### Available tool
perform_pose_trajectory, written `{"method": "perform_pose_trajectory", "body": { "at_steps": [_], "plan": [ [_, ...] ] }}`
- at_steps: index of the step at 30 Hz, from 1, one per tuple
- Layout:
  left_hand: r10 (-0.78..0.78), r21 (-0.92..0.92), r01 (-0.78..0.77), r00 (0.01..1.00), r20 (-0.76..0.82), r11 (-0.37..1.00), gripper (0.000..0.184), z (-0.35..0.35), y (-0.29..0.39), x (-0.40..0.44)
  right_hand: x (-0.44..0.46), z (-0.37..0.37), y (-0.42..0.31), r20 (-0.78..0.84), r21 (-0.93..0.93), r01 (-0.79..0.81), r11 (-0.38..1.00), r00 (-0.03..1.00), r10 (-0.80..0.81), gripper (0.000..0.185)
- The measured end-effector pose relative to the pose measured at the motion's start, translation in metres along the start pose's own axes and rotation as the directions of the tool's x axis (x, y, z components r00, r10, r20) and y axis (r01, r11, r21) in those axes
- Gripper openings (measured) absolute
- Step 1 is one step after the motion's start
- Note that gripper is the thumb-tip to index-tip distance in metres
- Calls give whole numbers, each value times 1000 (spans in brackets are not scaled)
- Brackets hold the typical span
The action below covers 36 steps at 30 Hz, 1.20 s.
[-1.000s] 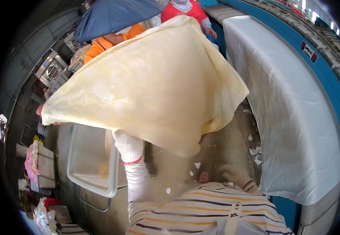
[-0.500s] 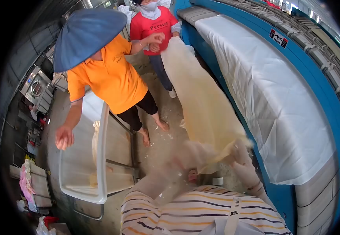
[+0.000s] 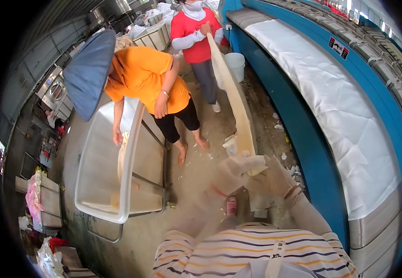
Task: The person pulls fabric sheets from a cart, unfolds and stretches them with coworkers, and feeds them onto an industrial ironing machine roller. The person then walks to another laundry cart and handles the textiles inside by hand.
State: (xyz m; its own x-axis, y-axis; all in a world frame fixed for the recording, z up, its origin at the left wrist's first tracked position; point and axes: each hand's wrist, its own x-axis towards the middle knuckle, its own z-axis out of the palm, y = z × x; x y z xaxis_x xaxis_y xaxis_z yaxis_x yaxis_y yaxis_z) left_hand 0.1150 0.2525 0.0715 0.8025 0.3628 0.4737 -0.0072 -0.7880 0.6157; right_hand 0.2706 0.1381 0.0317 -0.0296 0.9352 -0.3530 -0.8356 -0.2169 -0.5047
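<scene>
A long pale-yellow cloth (image 3: pixel 234 99) stretches between me and a co-worker in a red shirt, pulled into a narrow folded strip. My left hand (image 3: pixel 231 172), blurred by motion, is closed on its near end. Close on the right, my right hand (image 3: pixel 278 175) grips the same end; its fingertips are partly smeared. At the far end, the co-worker's raised hand (image 3: pixel 205 29) holds the cloth. A crumpled, paler part of the cloth (image 3: pixel 230 145) hangs beside the strip, near my left hand.
A blue machine (image 3: pixel 298 120) runs along my right, with white fabric (image 3: pixel 330 111) on its bed. To the left, a person in orange (image 3: pixel 147 76) bends over a white wheeled bin (image 3: pixel 82 185) holding some cloth. A white bucket (image 3: pixel 235 66) stands behind the strip; scraps litter the floor.
The cloth went from spread wide to a narrow strip, and my hands came closer together. The person in orange turned and lowered an arm into the bin. The red-shirted co-worker raised a hand.
</scene>
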Motion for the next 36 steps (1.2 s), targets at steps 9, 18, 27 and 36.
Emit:
{"method": "perform_pose_trajectory", "body": {
  "at_steps": [9, 18, 27, 36],
  "plan": [
    [-77, -113, 96, 985, 157, 989, 29, 36, 43, -56, -14, -9, 5, -187, -361, 368, 857, 872, -453, 46],
    [-301, -144, 316, 947, 115, 938, 48, 63, 40, -87, -121, -35, 4, 23, -813, 509, 283, 514, -857, 19],
    [169, 65, -203, 925, 341, 977, 35, 228, 8, 11, -251, -92, -106, -298, -926, 194, 324, 149, -943, 22],
    [272, 37, -353, 780, 563, 935, 36, 281, 153, 69, -328, -165, -169, -63, -521, -851, 63, -36, -997, 40]
  ]
}}
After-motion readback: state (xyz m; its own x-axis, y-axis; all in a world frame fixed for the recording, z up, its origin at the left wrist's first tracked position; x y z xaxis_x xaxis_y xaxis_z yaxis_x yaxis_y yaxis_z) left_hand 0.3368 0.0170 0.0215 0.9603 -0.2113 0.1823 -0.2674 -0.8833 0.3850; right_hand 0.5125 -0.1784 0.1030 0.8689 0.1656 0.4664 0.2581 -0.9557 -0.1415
